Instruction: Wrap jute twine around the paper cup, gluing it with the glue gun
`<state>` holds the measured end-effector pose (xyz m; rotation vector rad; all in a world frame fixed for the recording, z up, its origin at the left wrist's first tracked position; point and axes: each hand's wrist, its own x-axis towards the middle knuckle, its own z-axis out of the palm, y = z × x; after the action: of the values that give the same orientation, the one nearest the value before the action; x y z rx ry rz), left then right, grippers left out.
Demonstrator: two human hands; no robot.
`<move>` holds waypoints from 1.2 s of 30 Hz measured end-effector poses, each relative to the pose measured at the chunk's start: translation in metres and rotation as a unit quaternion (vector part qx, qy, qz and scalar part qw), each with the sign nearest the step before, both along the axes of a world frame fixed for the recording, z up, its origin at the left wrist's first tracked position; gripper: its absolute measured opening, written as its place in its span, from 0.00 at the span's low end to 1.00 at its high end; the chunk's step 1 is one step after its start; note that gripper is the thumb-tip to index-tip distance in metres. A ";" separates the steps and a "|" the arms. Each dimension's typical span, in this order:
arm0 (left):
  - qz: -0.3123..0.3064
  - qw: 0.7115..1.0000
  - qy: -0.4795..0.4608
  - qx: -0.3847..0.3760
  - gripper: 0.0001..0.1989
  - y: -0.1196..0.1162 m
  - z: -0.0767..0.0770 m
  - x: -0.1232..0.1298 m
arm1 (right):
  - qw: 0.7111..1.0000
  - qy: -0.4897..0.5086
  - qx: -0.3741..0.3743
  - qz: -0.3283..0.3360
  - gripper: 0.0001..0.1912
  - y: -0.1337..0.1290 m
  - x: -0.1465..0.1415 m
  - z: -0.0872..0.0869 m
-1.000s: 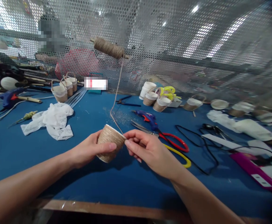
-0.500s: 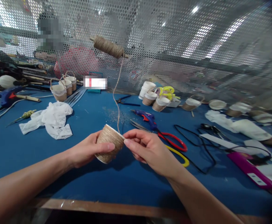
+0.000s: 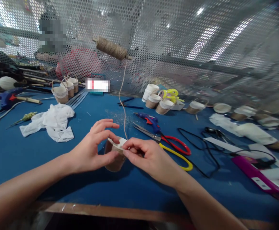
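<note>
Two of our hands meet at the twine-wrapped cup (image 3: 115,163), which we hold near the front of the blue bench (image 3: 91,188). Our left hand (image 3: 91,147) has its grip closed on the rim, thumb outside, other fingers raised. Our right hand (image 3: 151,158) pinches the rim's right side, where the twine (image 3: 123,108) comes down from the spool (image 3: 111,48) on the mesh. Just beyond our right hand lie open scissors (image 3: 163,140) and a blue glue gun (image 3: 150,121); a white cloth (image 3: 52,121) lies to the left.

Single head-worn view from above the near table edge (image 3: 91,208), forward and down, close over both hands (image 3: 123,148).
</note>
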<state>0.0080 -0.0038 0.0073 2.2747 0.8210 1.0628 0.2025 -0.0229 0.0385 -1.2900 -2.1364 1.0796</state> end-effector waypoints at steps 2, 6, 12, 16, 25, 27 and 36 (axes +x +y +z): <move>-0.009 1.000 0.012 0.011 0.04 -0.001 0.001 0.002 | 1.000 -0.003 0.007 0.006 0.07 -0.001 -0.002 0.001; -0.016 1.000 0.022 -0.011 0.04 -0.003 0.002 0.006 | 1.000 -0.013 0.018 0.019 0.07 -0.001 -0.003 0.002; -0.023 0.998 0.017 -0.055 0.03 -0.004 0.004 0.006 | 0.994 -0.055 0.094 0.030 0.08 -0.002 -0.002 0.002; -0.029 0.993 0.001 -0.114 0.03 -0.003 0.006 0.005 | 0.982 -0.022 0.187 0.015 0.11 0.000 -0.001 -0.001; 0.009 0.967 -0.052 -0.249 0.02 0.005 0.004 0.000 | 0.928 -0.222 0.209 -0.216 0.17 0.056 0.028 -0.015; 0.011 0.962 -0.057 -0.266 0.03 0.007 0.004 -0.002 | 0.907 -0.261 0.173 -0.281 0.15 0.076 0.044 -0.017; 0.012 0.959 -0.050 -0.279 0.04 0.009 0.005 -0.005 | 0.896 -0.248 0.034 -0.368 0.16 0.126 0.083 -0.030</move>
<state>0.0029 0.0056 0.0123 1.7264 0.9646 0.8156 0.2853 0.1030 0.0083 -2.2546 -1.6680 0.3709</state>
